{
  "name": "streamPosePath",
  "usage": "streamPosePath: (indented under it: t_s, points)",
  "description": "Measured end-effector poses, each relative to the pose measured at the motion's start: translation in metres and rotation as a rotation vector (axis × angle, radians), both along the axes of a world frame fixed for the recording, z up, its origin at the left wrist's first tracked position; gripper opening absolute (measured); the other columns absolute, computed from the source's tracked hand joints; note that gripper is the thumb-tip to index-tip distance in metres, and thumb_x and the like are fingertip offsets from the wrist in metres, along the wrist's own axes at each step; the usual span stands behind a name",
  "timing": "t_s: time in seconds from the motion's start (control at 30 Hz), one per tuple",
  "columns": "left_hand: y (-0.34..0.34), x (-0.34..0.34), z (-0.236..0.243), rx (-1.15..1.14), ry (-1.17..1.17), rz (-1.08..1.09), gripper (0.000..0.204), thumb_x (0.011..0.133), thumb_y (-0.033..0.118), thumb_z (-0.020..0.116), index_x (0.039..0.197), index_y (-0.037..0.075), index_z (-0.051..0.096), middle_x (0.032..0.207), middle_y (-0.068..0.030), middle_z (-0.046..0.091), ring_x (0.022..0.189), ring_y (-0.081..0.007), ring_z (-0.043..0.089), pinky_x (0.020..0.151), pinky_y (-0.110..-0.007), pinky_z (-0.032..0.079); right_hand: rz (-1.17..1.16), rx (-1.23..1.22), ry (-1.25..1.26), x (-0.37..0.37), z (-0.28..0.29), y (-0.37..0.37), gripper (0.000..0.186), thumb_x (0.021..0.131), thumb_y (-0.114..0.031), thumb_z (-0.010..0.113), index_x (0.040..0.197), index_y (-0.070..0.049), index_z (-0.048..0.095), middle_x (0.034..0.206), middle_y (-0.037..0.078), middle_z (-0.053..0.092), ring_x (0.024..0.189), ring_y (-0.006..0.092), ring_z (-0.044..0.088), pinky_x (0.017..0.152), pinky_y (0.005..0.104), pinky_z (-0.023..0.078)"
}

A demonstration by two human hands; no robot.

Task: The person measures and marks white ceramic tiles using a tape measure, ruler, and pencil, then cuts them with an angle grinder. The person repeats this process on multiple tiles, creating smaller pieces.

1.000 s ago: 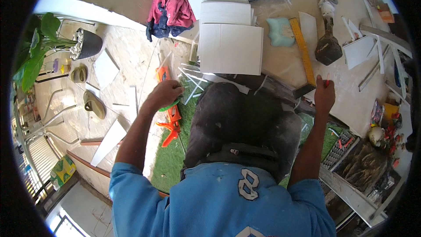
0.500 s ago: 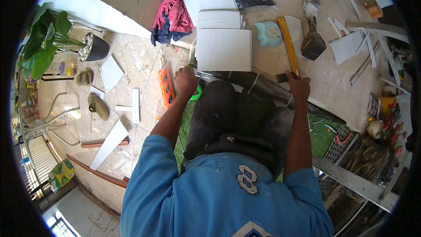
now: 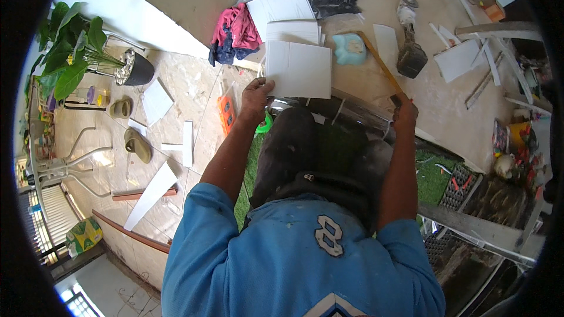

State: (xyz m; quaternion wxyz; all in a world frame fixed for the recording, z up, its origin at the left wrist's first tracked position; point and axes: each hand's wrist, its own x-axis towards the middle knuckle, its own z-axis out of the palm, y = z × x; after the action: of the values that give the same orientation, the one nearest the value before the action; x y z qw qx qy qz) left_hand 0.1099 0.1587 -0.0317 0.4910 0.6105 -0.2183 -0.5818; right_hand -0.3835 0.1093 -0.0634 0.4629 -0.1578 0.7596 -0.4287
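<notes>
White tile (image 3: 298, 69), left hand (image 3: 257, 97) gripping edge

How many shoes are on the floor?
2: one shoe lies beside the plant pot, the other shoe a little nearer the person, by white tile pieces. More may be hidden.

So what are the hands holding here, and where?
The left hand grips the white tile at its lower left corner. The right hand holds the near end of the wooden strip.
</notes>
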Motion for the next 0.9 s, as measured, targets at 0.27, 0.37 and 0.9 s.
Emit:
streamPosePath:
  t_s: [0.27,0.37,0.9]
  points:
    - [0.000,-0.009,0.058,-0.388,0.202,0.182,0.025,0.106,0.023,0.078,0.121,0.003,0.075,0.108,-0.0048,0.077,0.093,-0.0183,0.074,0.088,-0.033,0.061,-0.019,-0.627,-0.177,-0.020,0.108,0.050,0.014,0.104,-0.021,0.080,0.112,-0.011,0.073,0.103,0.003,0.076,0.084,0.0183,0.074,0.075,0.0337,0.061]
    - [0.002,-0.006,0.098,-0.450,0.266,0.234,0.018,0.106,0.019,0.078,0.117,0.005,0.078,0.109,-0.0059,0.081,0.097,-0.0160,0.076,0.089,-0.034,0.062,-0.009,-0.868,-0.218,-0.036,0.156,0.074,0.016,0.107,-0.021,0.076,0.117,-0.009,0.074,0.108,0.004,0.077,0.094,0.0183,0.075,0.085,0.0354,0.061]
    - [0.163,-0.054,0.250,-0.292,0.333,-0.256,0.038,0.109,0.030,0.072,0.136,0.003,0.073,0.128,-0.0120,0.077,0.123,-0.0246,0.070,0.111,-0.045,0.054,0.703,-0.773,0.007,0.080,0.265,0.234,0.016,0.110,-0.014,0.067,0.119,-0.001,0.073,0.097,-0.005,0.066,0.088,0.0050,0.054,0.081,0.0251,0.046]
